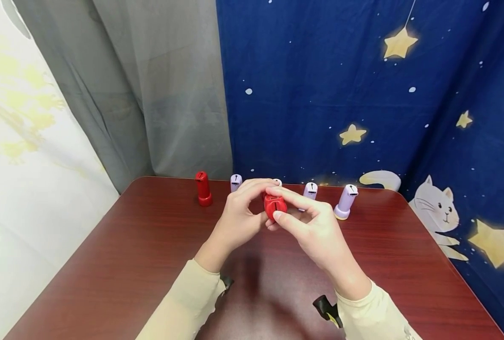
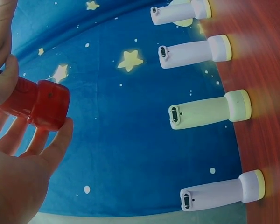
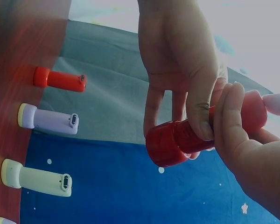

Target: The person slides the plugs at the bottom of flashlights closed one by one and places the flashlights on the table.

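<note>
A red flashlight (image 1: 275, 204) is held up above the table between both hands, its tail end facing the head camera. My left hand (image 1: 244, 208) grips it near the wide head, thumb and fingers around the body, as the right wrist view shows. With my right hand (image 1: 315, 229) I hold the tail half, the thumb pressing at the end face. In the left wrist view the wide red head (image 2: 51, 105) sticks out past the fingers. Part of the flashlight's body is hidden by the fingers.
Along the table's back edge several flashlights stand head-down: a red one (image 1: 203, 190), a lavender one (image 1: 236, 182), a pale greenish one (image 2: 203, 113) mostly hidden behind the hands in the head view, and lavender ones (image 1: 346, 202) to the right. Curtains (image 1: 303, 94) hang behind the brown table (image 1: 141, 264).
</note>
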Action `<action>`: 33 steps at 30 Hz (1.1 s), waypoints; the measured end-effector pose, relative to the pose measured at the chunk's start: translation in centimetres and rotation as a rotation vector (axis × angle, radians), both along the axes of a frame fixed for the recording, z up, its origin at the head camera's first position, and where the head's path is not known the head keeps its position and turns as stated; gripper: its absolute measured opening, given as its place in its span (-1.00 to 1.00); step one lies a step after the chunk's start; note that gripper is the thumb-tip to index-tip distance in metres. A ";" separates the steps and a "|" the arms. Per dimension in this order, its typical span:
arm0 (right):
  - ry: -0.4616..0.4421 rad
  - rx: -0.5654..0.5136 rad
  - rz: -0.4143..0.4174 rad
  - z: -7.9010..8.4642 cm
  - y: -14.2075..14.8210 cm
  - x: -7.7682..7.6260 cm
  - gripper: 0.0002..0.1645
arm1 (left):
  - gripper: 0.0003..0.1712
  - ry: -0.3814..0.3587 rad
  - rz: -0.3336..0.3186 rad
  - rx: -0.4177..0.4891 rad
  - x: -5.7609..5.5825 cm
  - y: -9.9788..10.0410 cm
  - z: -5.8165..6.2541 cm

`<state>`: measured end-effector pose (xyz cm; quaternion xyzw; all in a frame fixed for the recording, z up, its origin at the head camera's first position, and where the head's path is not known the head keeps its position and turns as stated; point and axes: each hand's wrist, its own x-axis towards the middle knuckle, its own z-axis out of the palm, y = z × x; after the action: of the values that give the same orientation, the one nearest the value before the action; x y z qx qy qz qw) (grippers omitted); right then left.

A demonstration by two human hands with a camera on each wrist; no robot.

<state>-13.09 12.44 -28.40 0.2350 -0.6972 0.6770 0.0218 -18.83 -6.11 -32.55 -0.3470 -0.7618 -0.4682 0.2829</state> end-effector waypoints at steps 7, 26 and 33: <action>0.010 -0.009 0.011 0.1 0.4 0.1 -0.44 | -0.49 0.013 -0.019 0.008 0.1 0.2 0.1; 0.417 0.141 -0.268 -0.4 0.4 -0.1 -0.41 | -0.58 0.063 0.198 -0.058 1.3 1.0 0.7; 0.518 0.240 -0.312 -0.6 1.0 -0.5 -0.36 | -0.46 -0.112 0.138 -0.105 1.8 0.9 0.9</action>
<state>-13.64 13.48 -28.97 0.2907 -0.7708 0.4962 0.2740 -17.03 -5.24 -31.62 -0.2811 -0.8219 -0.4258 0.2532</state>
